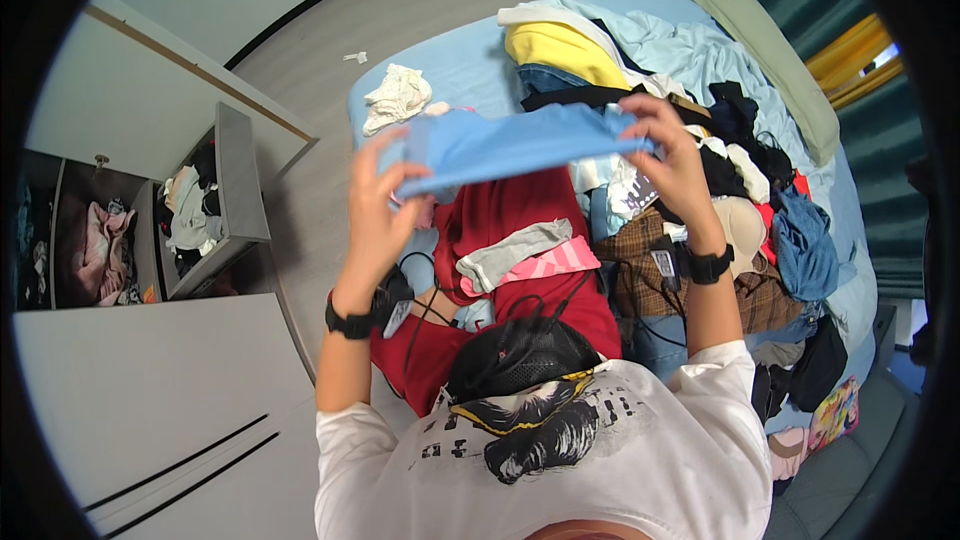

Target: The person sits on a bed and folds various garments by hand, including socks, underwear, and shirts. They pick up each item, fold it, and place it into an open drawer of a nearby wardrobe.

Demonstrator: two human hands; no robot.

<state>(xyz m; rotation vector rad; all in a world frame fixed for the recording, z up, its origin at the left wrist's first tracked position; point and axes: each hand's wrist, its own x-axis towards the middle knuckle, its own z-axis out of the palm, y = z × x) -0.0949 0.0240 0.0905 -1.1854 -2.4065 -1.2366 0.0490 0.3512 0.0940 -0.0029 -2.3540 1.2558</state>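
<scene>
A light blue cloth [517,142], blurred a little, is stretched between my two hands above my lap. My left hand [381,191] pinches its left end with thumb and fingers. At its right end my right hand [664,154] has hold of the upper corner and edge. Below the cloth lie a grey sock [510,253] and a pink striped cloth [559,261], both resting on the dark red garment [517,210] over my legs.
A large heap of clothes, among them a yellow garment [562,52] and a brown plaid garment [637,255], covers the bed at the right. White lacy cloth [397,97] lies near the bed's left edge. An open drawer [240,187] with clothes stands at the left.
</scene>
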